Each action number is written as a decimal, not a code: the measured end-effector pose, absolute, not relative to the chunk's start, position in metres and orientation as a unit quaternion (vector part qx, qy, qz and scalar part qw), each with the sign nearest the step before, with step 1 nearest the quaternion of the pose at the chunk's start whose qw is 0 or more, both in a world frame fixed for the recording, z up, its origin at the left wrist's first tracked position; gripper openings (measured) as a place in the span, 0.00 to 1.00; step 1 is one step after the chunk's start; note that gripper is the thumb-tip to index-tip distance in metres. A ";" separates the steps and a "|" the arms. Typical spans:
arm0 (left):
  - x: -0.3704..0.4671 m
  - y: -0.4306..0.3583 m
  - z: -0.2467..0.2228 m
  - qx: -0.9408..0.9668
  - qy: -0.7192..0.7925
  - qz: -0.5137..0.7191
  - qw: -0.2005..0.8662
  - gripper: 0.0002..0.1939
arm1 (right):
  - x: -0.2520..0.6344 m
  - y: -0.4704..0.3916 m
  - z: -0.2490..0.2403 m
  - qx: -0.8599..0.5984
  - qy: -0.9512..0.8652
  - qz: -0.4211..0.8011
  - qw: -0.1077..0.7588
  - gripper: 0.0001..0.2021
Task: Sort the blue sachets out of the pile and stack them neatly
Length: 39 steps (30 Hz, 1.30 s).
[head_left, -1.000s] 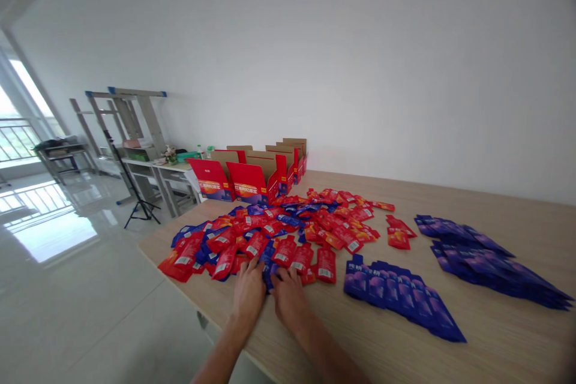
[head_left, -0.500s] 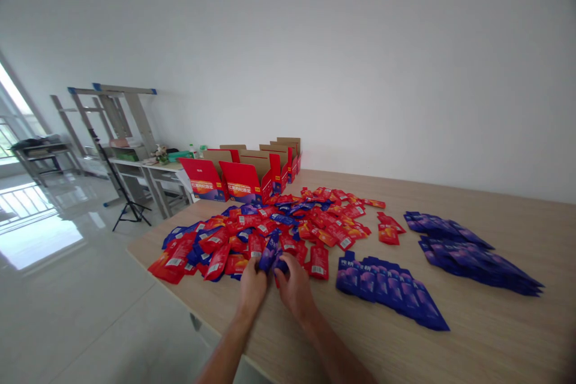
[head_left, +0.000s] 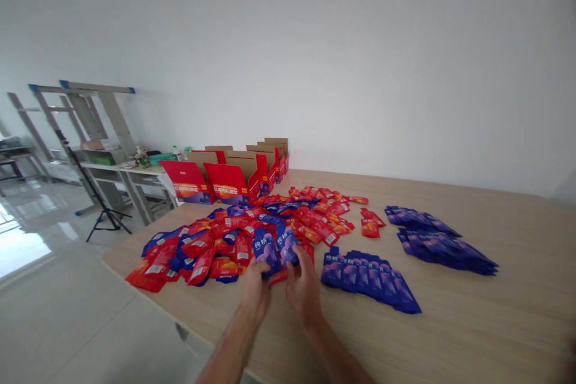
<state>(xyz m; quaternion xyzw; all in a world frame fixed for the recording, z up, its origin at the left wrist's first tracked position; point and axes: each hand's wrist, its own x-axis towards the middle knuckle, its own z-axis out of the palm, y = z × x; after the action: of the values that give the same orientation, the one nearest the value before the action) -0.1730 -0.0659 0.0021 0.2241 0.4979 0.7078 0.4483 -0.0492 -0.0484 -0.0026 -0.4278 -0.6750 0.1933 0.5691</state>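
My left hand [head_left: 255, 289] is closed on a blue pouch [head_left: 266, 249], its printed front facing up. Another blue pouch [head_left: 287, 242] is gripped by my right hand [head_left: 304, 285], close beside the first. Both are held just in front of a mixed heap of red and blue pouches [head_left: 234, 222] on the wooden table [head_left: 369, 336]. To the right of my right hand lies an overlapping row of blue pouches [head_left: 369, 276].
Open red boxes [head_left: 231, 183] stand behind the heap. Two stacks of blue pouches [head_left: 420, 219] [head_left: 445, 249] lie at the right. A few red pouches [head_left: 371, 225] sit apart near the middle. Left of the table are a tripod [head_left: 108, 213] and desks [head_left: 135, 175].
The two blue pouches, earlier close together and edge-on, are now spread apart with their fronts showing. The view has turned right, so the table's contents appear shifted left.
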 end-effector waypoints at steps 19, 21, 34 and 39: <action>-0.012 -0.031 0.010 0.387 0.444 0.591 0.551 0.22 | 0.094 -0.054 0.006 -0.532 -0.625 0.084 0.565 0.14; 0.001 -0.027 0.009 0.401 0.471 0.576 0.534 0.25 | 0.115 -0.052 0.007 -0.556 -0.613 0.084 0.554 0.14; 0.077 -0.004 0.005 0.540 0.593 0.413 0.431 0.07 | 0.217 -0.036 -0.012 -0.682 -0.557 0.097 0.464 0.18; 0.079 -0.003 0.008 0.585 0.626 0.387 0.340 0.21 | 0.219 -0.037 -0.028 -0.697 -0.575 0.047 0.425 0.18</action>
<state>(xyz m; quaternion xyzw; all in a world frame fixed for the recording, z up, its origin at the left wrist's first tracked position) 0.0792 -0.0032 0.0076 0.5854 0.6260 0.3873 0.3397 0.2191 -0.0366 -0.0275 -0.6971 -0.5752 0.0465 0.4255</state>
